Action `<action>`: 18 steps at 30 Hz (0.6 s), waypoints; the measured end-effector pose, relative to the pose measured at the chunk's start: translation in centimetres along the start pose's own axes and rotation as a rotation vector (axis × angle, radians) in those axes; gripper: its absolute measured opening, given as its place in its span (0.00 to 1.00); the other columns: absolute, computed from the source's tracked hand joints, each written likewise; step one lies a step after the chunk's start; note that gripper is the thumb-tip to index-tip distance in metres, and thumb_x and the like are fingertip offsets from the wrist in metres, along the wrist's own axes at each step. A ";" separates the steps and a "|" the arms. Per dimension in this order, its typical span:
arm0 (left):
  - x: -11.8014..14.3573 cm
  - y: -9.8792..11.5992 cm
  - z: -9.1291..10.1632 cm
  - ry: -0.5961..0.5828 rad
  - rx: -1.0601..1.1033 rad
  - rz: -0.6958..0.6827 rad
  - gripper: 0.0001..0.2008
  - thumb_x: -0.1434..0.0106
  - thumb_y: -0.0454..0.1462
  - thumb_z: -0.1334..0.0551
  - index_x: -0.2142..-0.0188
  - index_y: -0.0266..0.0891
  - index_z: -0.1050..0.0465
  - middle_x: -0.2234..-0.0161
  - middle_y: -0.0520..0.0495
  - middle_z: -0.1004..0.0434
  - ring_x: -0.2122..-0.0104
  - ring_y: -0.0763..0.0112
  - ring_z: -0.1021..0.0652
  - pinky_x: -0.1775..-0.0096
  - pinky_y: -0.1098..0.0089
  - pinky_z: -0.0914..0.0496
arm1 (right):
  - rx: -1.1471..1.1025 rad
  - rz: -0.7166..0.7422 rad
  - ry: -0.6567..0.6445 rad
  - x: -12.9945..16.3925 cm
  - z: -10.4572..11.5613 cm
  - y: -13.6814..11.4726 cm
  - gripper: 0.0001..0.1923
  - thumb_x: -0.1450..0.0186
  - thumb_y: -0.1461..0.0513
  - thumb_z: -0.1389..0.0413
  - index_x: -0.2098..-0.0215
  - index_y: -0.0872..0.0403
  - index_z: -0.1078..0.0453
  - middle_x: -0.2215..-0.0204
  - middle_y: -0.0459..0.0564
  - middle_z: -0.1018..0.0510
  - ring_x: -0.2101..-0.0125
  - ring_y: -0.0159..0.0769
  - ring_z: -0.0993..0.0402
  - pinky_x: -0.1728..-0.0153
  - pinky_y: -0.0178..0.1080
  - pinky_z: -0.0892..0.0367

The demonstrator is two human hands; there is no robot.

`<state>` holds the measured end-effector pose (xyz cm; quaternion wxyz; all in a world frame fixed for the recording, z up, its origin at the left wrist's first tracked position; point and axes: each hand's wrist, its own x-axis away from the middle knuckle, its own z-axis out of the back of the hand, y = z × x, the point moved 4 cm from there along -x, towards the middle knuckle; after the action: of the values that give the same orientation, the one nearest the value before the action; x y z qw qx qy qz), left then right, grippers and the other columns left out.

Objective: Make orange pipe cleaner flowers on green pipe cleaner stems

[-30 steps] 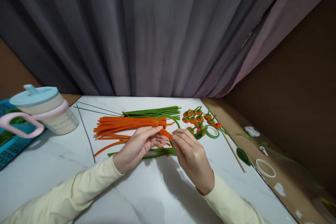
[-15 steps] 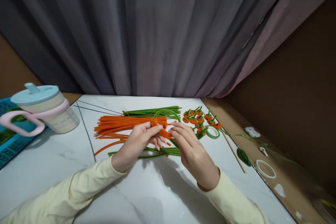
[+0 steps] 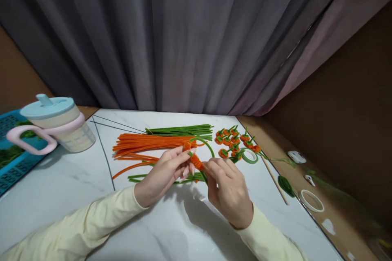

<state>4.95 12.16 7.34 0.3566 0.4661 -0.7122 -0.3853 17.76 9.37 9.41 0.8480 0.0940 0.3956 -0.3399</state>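
Observation:
Between my hands is a coiled orange pipe cleaner (image 3: 196,162) with a green pipe cleaner (image 3: 209,145) arching off it to the right. My left hand (image 3: 167,171) pinches the coil between thumb and fingers. The fingertips of my right hand (image 3: 228,189) are closed on the coil's right end. Just behind my hands lies a thick bundle of orange pipe cleaners (image 3: 150,141), with a bundle of green pipe cleaners (image 3: 180,129) beyond it. More green pipe cleaners (image 3: 137,178) lie partly hidden under my hands. Several small orange pieces with green stems (image 3: 227,141) stand to the right.
A lidded cup (image 3: 73,130) with a pink handle stands at the left beside a blue basket (image 3: 12,177). At the right are green tape (image 3: 249,155), a thin wooden stick (image 3: 275,181), a white ring (image 3: 310,200), an earbud (image 3: 309,180) and its case (image 3: 296,156). A grey curtain (image 3: 190,40) hangs behind.
My right fingers have curled from loosely extended into a pinch on the coil's right end. The coil is tilted a little more downward to the right. The view has shifted slightly.

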 end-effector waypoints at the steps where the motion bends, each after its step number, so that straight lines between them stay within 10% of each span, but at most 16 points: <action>1: 0.0 -0.1 0.0 0.001 -0.028 -0.004 0.12 0.43 0.42 0.39 0.74 0.36 0.37 0.82 0.55 0.34 0.83 0.82 0.39 0.80 0.78 0.45 | -0.006 -0.002 -0.011 0.1 -0.2 -0.1 0.12 0.37 0.73 0.59 0.63 0.58 0.36 0.75 0.53 0.29 0.76 0.36 0.37 0.76 0.38 0.41; 10: -0.4 0.8 0.6 0.036 -0.125 -0.003 0.13 0.43 0.42 0.41 0.76 0.37 0.41 0.88 0.60 0.43 0.86 0.83 0.46 0.82 0.78 0.52 | -0.044 0.073 -0.079 -1.7 1.0 1.5 0.20 0.36 0.72 0.54 0.47 0.56 0.47 0.65 0.53 0.23 0.64 0.38 0.27 0.61 0.44 0.35; 18: -0.7 -0.4 0.7 0.033 -0.279 0.011 0.11 0.44 0.42 0.41 0.75 0.37 0.40 0.86 0.59 0.43 0.86 0.83 0.44 0.83 0.78 0.54 | -0.087 0.117 -0.097 -0.5 0.0 -0.1 0.22 0.44 0.75 0.58 0.52 0.58 0.42 0.71 0.52 0.26 0.69 0.38 0.30 0.57 0.48 0.34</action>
<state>4.74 12.81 6.59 0.4315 0.4142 -0.6485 -0.4708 17.45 9.51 9.75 0.8878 0.0634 0.3625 -0.2762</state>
